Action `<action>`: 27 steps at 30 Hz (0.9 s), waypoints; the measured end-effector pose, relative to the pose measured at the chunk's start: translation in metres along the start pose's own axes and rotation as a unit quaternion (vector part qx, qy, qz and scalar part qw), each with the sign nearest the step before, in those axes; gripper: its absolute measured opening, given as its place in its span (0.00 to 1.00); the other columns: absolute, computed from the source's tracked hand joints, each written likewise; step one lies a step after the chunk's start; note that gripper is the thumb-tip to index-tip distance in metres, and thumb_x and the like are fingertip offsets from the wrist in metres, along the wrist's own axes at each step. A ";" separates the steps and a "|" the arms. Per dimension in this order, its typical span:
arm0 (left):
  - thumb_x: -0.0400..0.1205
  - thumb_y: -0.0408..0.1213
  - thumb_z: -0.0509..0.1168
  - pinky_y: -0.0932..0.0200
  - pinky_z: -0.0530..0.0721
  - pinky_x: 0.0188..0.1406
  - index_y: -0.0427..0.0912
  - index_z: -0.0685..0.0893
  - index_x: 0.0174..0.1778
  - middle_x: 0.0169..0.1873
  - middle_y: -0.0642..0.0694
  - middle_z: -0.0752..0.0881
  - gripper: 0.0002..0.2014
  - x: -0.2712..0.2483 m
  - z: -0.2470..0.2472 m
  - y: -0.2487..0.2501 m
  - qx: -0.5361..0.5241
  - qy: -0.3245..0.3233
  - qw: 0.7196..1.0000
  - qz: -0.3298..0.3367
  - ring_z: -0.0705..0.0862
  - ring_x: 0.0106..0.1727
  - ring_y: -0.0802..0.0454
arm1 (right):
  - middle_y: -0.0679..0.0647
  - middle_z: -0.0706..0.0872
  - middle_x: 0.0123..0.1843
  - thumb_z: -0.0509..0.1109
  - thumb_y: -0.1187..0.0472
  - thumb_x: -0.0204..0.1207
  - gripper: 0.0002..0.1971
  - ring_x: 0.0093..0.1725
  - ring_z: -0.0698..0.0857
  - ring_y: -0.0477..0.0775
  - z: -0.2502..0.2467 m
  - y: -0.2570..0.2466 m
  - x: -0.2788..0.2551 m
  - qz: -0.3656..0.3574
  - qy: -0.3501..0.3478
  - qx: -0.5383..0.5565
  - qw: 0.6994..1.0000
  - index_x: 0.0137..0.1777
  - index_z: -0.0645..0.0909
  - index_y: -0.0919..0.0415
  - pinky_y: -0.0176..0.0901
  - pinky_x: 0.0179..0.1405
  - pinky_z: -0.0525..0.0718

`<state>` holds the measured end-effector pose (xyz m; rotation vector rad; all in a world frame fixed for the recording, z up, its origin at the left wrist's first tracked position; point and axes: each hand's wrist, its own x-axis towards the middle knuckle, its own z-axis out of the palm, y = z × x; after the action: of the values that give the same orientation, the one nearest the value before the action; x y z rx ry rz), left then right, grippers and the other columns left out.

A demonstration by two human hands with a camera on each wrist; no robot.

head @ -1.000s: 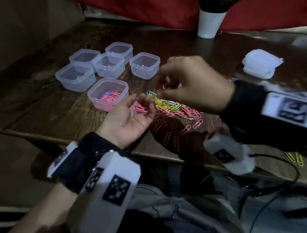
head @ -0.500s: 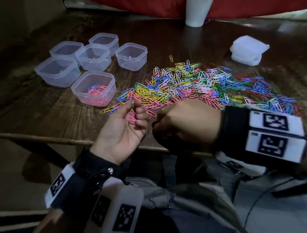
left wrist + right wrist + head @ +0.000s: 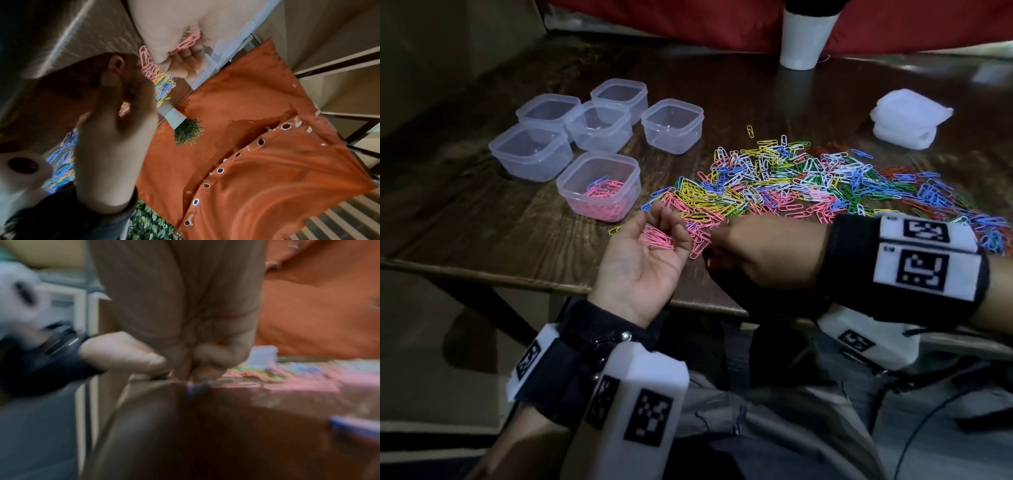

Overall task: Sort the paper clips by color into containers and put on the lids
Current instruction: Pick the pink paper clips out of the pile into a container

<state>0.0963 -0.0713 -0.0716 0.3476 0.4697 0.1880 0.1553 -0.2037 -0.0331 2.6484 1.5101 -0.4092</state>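
A wide pile of mixed-colour paper clips point(image 3: 808, 181) lies across the middle of the wooden table. My left hand point(image 3: 664, 226) is palm up at the near edge, its fingers curled round a small bunch of pink paper clips point(image 3: 657, 240), which also show in the left wrist view point(image 3: 189, 40). Right beside it, my right hand point(image 3: 722, 246) is turned down with its fingertips pinched together on the table among loose pink clips point(image 3: 700, 245). The right wrist view is blurred, and the pinch point(image 3: 191, 371) seems to hold a pink clip. One clear container point(image 3: 571, 192) holds pink clips.
Several empty clear containers point(image 3: 671, 126) stand grouped at the back left. A stack of white lids point(image 3: 907, 120) sits at the back right, and a white cup point(image 3: 804, 37) at the far edge. The table's near edge point(image 3: 482, 274) runs under both wrists.
My right hand has come back from over the pile to the near edge, beside the left hand. The left hand keeps its pink clips and has hardly moved.
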 end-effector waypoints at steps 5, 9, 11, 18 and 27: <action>0.86 0.38 0.50 0.59 0.83 0.51 0.35 0.80 0.40 0.33 0.42 0.86 0.18 0.001 0.007 -0.002 -0.008 -0.014 0.999 0.034 0.86 0.36 0.51 | 0.55 0.83 0.45 0.65 0.64 0.76 0.07 0.44 0.77 0.50 -0.040 -0.003 0.012 0.021 0.220 0.147 0.964 0.51 0.82 0.63 0.37 0.41 0.69; 0.87 0.40 0.49 0.59 0.85 0.47 0.36 0.79 0.43 0.33 0.43 0.87 0.17 0.004 0.018 -0.005 -0.026 -0.023 0.999 0.040 0.86 0.34 0.52 | 0.48 0.79 0.38 0.72 0.63 0.70 0.05 0.45 0.83 0.53 -0.037 -0.021 0.028 0.002 0.191 0.125 0.974 0.44 0.86 0.55 0.44 0.48 0.81; 0.87 0.38 0.50 0.62 0.86 0.39 0.35 0.79 0.39 0.29 0.42 0.86 0.17 0.005 0.020 -0.003 -0.052 -0.024 0.998 0.036 0.86 0.26 0.52 | 0.44 0.77 0.35 0.74 0.61 0.69 0.04 0.44 0.81 0.50 -0.040 -0.014 0.029 0.022 0.224 0.143 0.964 0.43 0.88 0.54 0.41 0.46 0.79; 0.67 0.28 0.54 0.72 0.73 0.16 0.39 0.68 0.25 0.18 0.48 0.70 0.06 0.007 0.005 0.027 -0.110 -0.036 0.993 0.032 0.73 0.15 0.55 | 0.53 0.86 0.51 0.72 0.61 0.71 0.13 0.51 0.83 0.53 -0.030 0.000 0.021 -0.032 0.097 0.063 0.993 0.56 0.86 0.52 0.40 0.48 0.78; 0.69 0.30 0.56 0.72 0.76 0.20 0.41 0.70 0.28 0.19 0.49 0.72 0.05 0.011 0.000 0.023 -0.075 -0.019 0.997 0.021 0.76 0.18 0.55 | 0.53 0.86 0.49 0.70 0.60 0.72 0.08 0.50 0.83 0.57 -0.016 0.003 0.037 -0.039 0.014 0.002 0.999 0.50 0.86 0.51 0.46 0.43 0.81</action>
<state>0.1039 -0.0466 -0.0677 0.2141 0.4090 0.2553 0.1795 -0.1714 -0.0273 2.6152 1.6267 -0.3826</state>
